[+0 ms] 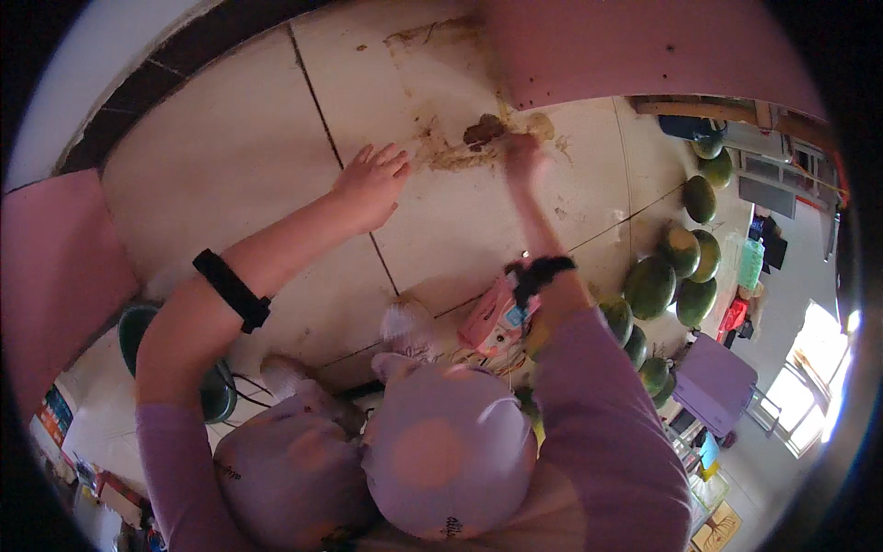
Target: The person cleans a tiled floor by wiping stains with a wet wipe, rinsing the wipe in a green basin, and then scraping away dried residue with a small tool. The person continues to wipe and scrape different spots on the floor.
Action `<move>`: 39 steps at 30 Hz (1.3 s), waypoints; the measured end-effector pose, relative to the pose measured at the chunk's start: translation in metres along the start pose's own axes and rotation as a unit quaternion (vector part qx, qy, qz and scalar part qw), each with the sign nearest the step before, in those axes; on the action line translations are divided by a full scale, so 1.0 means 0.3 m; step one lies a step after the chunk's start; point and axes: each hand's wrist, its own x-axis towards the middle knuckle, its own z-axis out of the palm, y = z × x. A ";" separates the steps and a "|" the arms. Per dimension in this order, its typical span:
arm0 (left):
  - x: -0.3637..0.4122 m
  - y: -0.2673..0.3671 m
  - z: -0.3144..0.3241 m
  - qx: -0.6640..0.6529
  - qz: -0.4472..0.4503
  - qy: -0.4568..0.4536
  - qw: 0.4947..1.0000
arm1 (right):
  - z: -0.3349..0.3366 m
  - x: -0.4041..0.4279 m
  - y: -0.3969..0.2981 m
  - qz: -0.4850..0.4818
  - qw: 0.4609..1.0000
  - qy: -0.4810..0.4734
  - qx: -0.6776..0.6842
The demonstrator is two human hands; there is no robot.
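Over the pale tiled floor (262,152), my left hand (372,185) hangs with its fingers a little apart and nothing in them. My right hand (521,155) is blurred at the edge of a dark brown patch (485,131) on the tiles; whether it holds something cannot be made out. Yellow-brown dirt (445,157) spreads around that patch, and a fainter dirt line runs up from it. Beneath my right forearm stands a pink printed package (493,321), partly hidden by the arm.
A pink panel (648,55) borders the floor at the upper right, another pink panel (62,276) at the left. Several watermelons (650,286) lie along the right side, near a purple chair (716,383). A dark green container (138,328) is partly behind my left arm.
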 end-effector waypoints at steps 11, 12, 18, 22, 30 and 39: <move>0.091 0.037 0.089 0.113 0.028 -0.043 0.992 | 0.026 0.123 0.211 0.032 0.943 0.008 0.330; 0.084 0.025 0.140 0.109 0.030 -0.018 0.993 | -0.001 0.138 0.199 0.016 0.990 0.032 0.137; 0.085 0.044 0.131 0.162 0.012 -0.001 0.987 | 0.078 -0.105 -0.134 -0.081 0.966 0.001 0.247; 0.103 0.079 0.116 0.195 -0.002 -0.016 0.981 | 0.059 -0.141 -0.161 -0.361 0.921 -0.063 0.133; 0.108 0.061 0.219 0.176 -0.027 0.047 0.983 | 0.039 0.101 0.072 0.023 0.994 0.047 0.099; 0.108 0.109 0.105 0.272 -0.010 -0.089 0.958 | 0.202 0.005 0.208 -0.093 0.975 -0.048 0.195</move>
